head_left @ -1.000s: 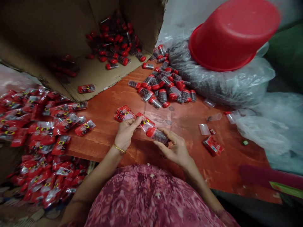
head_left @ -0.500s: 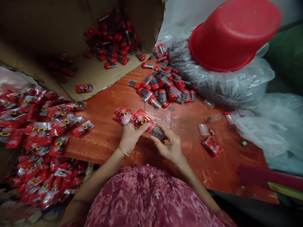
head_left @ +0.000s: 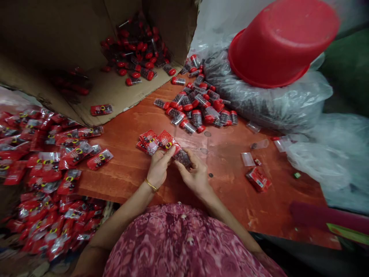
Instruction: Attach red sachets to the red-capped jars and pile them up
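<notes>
My left hand (head_left: 158, 167) pinches a red printed packet (head_left: 166, 139) between thumb and fingers, over the front of the table. Closed around a clear tube with dark round pieces in it (head_left: 182, 157), my right hand (head_left: 196, 174) meets the left from the other side. The tube's upper end is against the packet's lower end; whether it sits inside the packet I cannot tell. Just beyond my left fingers lies a small stack of red packets (head_left: 146, 139), partly hidden. Farther back, a heap of red-capped tubes (head_left: 198, 103) is spread on the table (head_left: 230, 207).
An open cardboard box (head_left: 100, 88) with more red-capped tubes stands at the back left. Filled red packets (head_left: 46, 165) pile up on the left. A red tub (head_left: 282, 46) rests upside down on a plastic sack (head_left: 265, 104). Red packets (head_left: 257, 179) lie at right.
Both hands have shifted slightly left. My right hand has come nearer to my left, bringing the tube closer in against the packet. A dark spot on the table now shows beside my right hand.
</notes>
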Demonstrator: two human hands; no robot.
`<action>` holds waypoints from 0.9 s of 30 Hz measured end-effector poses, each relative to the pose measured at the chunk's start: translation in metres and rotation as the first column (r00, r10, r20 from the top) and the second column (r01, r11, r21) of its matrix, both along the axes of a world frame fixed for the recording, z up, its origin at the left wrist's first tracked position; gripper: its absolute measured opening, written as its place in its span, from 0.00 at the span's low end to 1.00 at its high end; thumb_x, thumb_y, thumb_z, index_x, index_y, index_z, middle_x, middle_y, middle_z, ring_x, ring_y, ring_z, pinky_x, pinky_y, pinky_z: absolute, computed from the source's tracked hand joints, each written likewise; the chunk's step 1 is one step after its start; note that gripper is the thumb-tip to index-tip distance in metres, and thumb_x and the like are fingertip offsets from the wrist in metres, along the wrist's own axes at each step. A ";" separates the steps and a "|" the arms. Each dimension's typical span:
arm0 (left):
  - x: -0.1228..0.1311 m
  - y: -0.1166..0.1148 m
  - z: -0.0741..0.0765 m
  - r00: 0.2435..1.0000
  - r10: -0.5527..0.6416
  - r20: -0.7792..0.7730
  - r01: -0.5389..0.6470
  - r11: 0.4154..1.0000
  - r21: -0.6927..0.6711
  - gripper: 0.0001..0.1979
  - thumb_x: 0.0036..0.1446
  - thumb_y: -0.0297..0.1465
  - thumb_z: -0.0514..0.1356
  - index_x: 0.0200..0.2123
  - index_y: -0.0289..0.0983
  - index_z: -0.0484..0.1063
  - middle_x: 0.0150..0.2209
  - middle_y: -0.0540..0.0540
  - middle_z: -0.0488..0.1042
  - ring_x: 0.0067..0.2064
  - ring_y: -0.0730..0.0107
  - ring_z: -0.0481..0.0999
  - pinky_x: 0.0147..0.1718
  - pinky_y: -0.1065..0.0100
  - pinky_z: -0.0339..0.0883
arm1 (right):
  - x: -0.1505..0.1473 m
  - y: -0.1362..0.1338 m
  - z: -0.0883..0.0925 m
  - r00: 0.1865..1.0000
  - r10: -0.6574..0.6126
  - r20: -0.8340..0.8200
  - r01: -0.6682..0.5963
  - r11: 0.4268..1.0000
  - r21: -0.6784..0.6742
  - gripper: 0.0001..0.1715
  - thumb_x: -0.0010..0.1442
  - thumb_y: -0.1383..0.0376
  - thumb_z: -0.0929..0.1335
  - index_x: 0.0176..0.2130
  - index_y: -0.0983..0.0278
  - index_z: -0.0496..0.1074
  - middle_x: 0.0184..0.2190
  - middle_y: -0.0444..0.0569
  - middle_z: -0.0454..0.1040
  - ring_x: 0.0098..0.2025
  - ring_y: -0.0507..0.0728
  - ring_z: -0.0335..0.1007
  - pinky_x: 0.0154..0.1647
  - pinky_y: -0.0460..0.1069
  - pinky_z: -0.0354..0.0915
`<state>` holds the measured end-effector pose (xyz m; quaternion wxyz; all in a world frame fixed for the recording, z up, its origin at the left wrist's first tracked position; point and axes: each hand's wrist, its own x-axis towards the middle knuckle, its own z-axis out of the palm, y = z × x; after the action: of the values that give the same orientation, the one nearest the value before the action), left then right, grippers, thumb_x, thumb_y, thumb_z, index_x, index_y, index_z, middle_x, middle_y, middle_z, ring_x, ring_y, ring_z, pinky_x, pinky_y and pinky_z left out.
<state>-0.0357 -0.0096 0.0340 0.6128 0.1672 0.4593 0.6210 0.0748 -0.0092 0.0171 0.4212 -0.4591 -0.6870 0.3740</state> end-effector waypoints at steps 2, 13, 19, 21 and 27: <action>0.000 0.002 -0.002 0.998 0.056 -0.022 -0.056 0.998 0.031 0.14 0.41 0.37 0.67 0.28 0.33 0.73 0.27 0.49 0.76 0.31 0.74 0.73 0.36 0.71 0.66 | -0.002 -0.002 -0.003 0.994 0.026 -0.110 -0.037 0.995 -0.092 0.21 0.54 0.64 0.68 0.48 0.64 0.68 0.41 0.50 0.75 0.42 0.56 0.72 0.45 0.51 0.69; 0.012 -0.002 0.001 0.996 0.085 0.043 -0.086 0.996 0.034 0.13 0.39 0.36 0.68 0.27 0.33 0.75 0.26 0.49 0.76 0.30 0.73 0.74 0.35 0.71 0.67 | 0.000 0.003 0.000 0.985 -0.030 0.169 -0.012 0.970 0.242 0.24 0.56 0.67 0.66 0.53 0.65 0.65 0.45 0.55 0.74 0.46 0.58 0.71 0.47 0.53 0.69; 0.002 0.001 0.002 0.998 0.060 -0.036 -0.057 0.996 0.065 0.08 0.42 0.32 0.66 0.25 0.34 0.74 0.26 0.51 0.75 0.28 0.76 0.72 0.33 0.72 0.67 | -0.003 0.001 -0.003 0.990 -0.014 0.139 -0.019 0.971 0.238 0.27 0.57 0.65 0.66 0.56 0.65 0.62 0.47 0.56 0.73 0.47 0.58 0.71 0.48 0.53 0.69; 0.002 0.000 0.003 0.994 0.046 -0.099 -0.040 0.997 0.059 0.07 0.40 0.29 0.66 0.24 0.33 0.73 0.25 0.51 0.75 0.27 0.76 0.71 0.32 0.72 0.67 | -0.003 -0.001 -0.007 0.992 -0.013 0.124 -0.016 0.973 0.232 0.29 0.56 0.65 0.66 0.57 0.65 0.62 0.48 0.56 0.73 0.48 0.59 0.71 0.49 0.54 0.68; 0.000 0.000 0.003 0.977 0.036 -0.208 -0.018 0.996 0.084 0.08 0.42 0.31 0.65 0.24 0.34 0.71 0.25 0.51 0.73 0.28 0.76 0.71 0.33 0.73 0.66 | -0.002 -0.001 -0.007 0.997 0.063 -0.046 -0.065 0.998 -0.027 0.30 0.56 0.62 0.67 0.57 0.63 0.61 0.48 0.53 0.73 0.47 0.59 0.71 0.48 0.54 0.69</action>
<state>-0.0354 -0.0091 0.0367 0.5451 0.2505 0.4976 0.6264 0.0723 -0.0102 0.0102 0.4180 -0.4341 -0.6863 0.4073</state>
